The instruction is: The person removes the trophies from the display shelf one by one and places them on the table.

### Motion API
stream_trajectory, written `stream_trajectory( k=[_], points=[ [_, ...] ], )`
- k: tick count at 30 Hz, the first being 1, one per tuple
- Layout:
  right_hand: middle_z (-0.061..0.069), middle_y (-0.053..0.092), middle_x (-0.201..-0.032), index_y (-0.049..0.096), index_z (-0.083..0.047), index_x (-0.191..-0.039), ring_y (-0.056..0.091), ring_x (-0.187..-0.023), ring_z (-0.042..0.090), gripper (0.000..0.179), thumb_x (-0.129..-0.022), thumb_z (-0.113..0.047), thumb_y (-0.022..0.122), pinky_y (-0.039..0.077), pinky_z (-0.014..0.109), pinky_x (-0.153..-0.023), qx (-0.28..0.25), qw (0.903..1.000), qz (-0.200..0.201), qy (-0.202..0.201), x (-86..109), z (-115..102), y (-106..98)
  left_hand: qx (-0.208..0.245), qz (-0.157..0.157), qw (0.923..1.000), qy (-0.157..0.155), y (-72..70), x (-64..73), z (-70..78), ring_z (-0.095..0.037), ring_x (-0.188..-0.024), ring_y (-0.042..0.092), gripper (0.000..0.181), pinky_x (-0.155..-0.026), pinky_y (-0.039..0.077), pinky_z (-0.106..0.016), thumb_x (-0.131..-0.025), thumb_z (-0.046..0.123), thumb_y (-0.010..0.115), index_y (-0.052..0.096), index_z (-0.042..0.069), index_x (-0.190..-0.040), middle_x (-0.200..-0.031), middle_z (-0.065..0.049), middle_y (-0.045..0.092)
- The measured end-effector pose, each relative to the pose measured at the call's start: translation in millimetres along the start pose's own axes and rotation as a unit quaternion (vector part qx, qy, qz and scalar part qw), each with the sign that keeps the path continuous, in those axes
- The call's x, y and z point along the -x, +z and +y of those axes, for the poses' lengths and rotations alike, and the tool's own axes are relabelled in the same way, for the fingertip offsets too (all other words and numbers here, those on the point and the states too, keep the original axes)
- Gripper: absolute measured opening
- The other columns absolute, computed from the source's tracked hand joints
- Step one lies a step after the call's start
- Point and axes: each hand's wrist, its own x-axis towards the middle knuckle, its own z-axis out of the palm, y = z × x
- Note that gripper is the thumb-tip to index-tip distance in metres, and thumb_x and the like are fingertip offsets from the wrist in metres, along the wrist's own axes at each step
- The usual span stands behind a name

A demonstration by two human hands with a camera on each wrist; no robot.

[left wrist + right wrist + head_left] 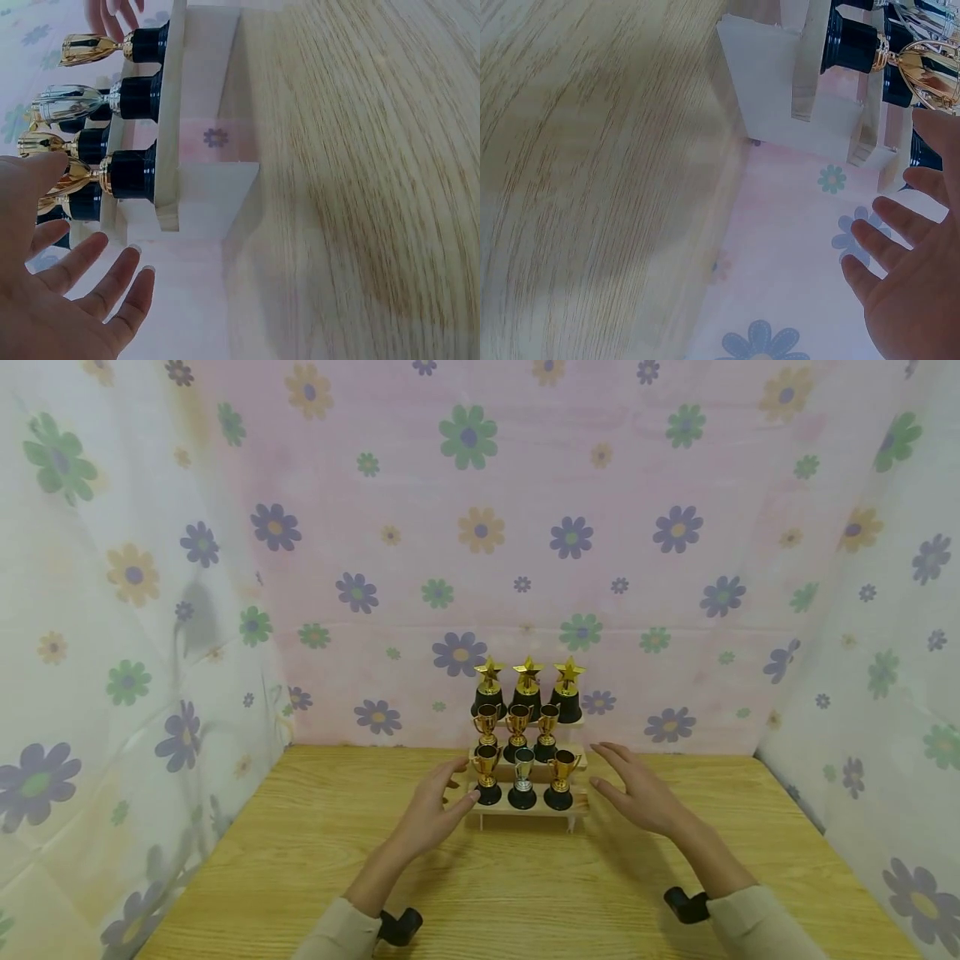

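A small three-step wooden stand (525,812) holds several mini trophies on black bases. On its front step a silver cup trophy (523,768) stands between a gold cup trophy (487,767) on the left and another gold cup trophy (562,770) on the right. Three gold cups (517,720) fill the middle step, and three gold star trophies (528,675) line the top. My left hand (429,808) is spread at the stand's left side, its thumb near the front-left cup. At the right side my right hand (639,789) is also spread, fingers apart, holding nothing.
The stand sits on a wood-grain table (315,860) close to a flower-print cloth backdrop (375,643). More of this cloth hangs along the left and right sides. A black strap-like piece (401,927) shows by the left wrist, and a similar black piece (686,906) by the right.
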Motion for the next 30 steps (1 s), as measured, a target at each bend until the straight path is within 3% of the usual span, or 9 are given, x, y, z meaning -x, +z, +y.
stream_trajectory(
  k=[10, 19, 25, 30],
  points=[
    [0.025, 0.039, -0.157, 0.04, -0.001, -0.155, 0.037, -0.143, 0.049, 0.053, -0.108, -0.023, 0.053, 0.034, 0.067, -0.111, -0.03, 0.9994, 0.017, 0.008, -8.8, 1, 12, 0.001, 0.026, 0.9994, -0.025, 11.6, -5.7, -5.6, -0.032, -0.106, 0.064, 0.052, -0.076, 0.054, -0.033, -0.1, 0.019, 0.069, 0.052, 0.008, -0.147, -0.135, -0.015, 0.06],
    [0.026, 0.037, -0.158, 0.042, 0.003, -0.153, 0.037, -0.143, 0.049, 0.051, -0.109, -0.019, 0.052, 0.033, 0.067, -0.111, -0.058, 0.9978, 0.03, 0.005, -16.8, 0, 24, 0.015, 0.048, 0.9984, -0.023, 18.4, -6.9, -7.2, -0.024, -0.094, 0.067, 0.047, -0.07, 0.055, -0.027, -0.099, 0.017, 0.07, 0.056, 0.003, -0.141, -0.129, -0.018, 0.063],
    [0.029, 0.041, -0.154, 0.047, 0.009, -0.147, 0.04, -0.14, 0.051, 0.045, -0.109, -0.014, 0.049, 0.035, 0.066, -0.11, -0.057, 0.997, 0.05, -0.014, -21.3, 3, 31, 0.028, 0.054, 0.9977, -0.029, 21.4, -7.8, -6.9, -0.024, -0.093, 0.067, 0.045, -0.069, 0.054, -0.025, -0.099, 0.017, 0.07, 0.057, 0.002, -0.139, -0.127, -0.019, 0.063],
    [0.03, 0.042, -0.153, 0.049, 0.01, -0.145, 0.041, -0.139, 0.051, 0.043, -0.109, -0.013, 0.049, 0.036, 0.066, -0.11, -0.061, 0.9965, 0.057, -0.008, -25.0, 6, 37, 0.035, 0.061, 0.9969, -0.036, 22.9, -7.7, -7.5, -0.023, -0.092, 0.067, 0.044, -0.07, 0.055, -0.025, -0.097, 0.015, 0.072, 0.059, 0.002, -0.137, -0.124, -0.019, 0.065]
  ],
)
